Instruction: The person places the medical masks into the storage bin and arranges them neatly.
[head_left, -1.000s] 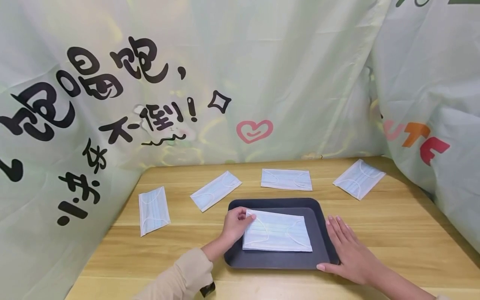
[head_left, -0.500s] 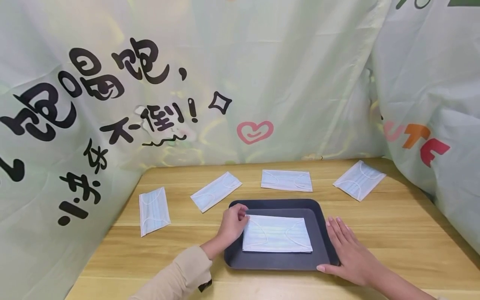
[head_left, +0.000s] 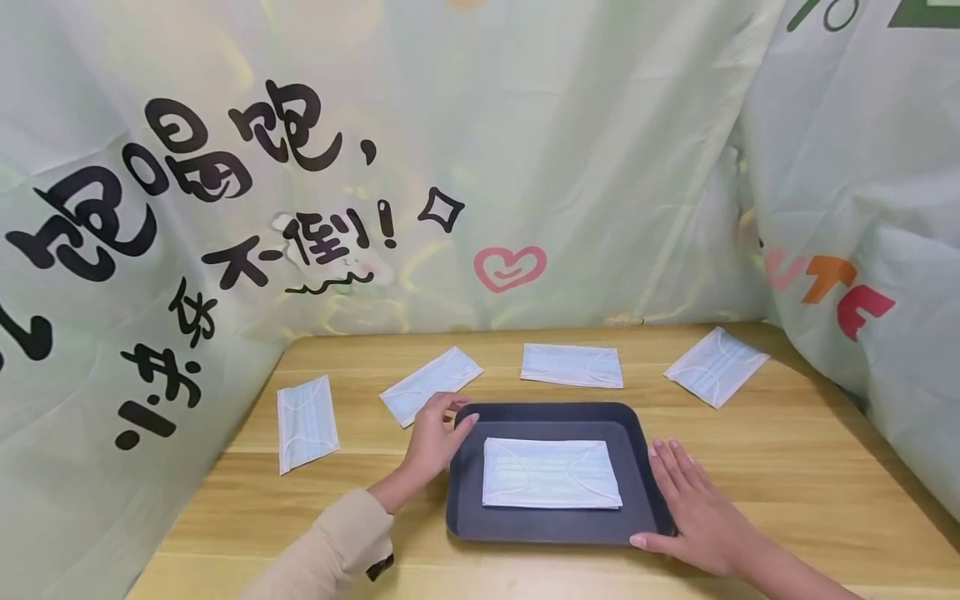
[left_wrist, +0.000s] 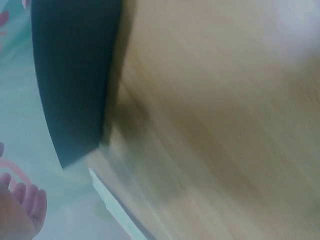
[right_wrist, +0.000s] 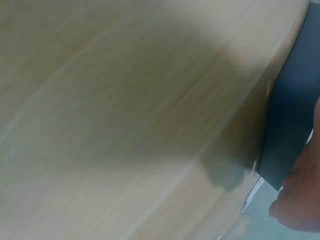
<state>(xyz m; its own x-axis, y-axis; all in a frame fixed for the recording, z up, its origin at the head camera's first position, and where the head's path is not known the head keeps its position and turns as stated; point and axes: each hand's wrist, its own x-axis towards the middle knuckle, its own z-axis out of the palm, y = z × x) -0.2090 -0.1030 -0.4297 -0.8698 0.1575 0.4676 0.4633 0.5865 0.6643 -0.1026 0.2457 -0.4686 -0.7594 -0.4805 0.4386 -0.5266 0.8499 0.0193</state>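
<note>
A loosely bent left hand point(head_left: 433, 437) and straight-fingered right hand point(head_left: 708, 521) flank the stiff-looking tray point(head_left: 540, 527); its masks point(head_left: 551, 473) seem light, soft, best edge-pinched.

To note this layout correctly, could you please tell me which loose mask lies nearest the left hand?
The second loose mask from the left, just beyond the left hand; the other three loose masks lie plainly farther away.

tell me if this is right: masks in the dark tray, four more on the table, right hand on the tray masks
Not quite: the right hand is at the right edge of the tray, not on the masks inside it, as the head view shows. The rest stands.
</note>
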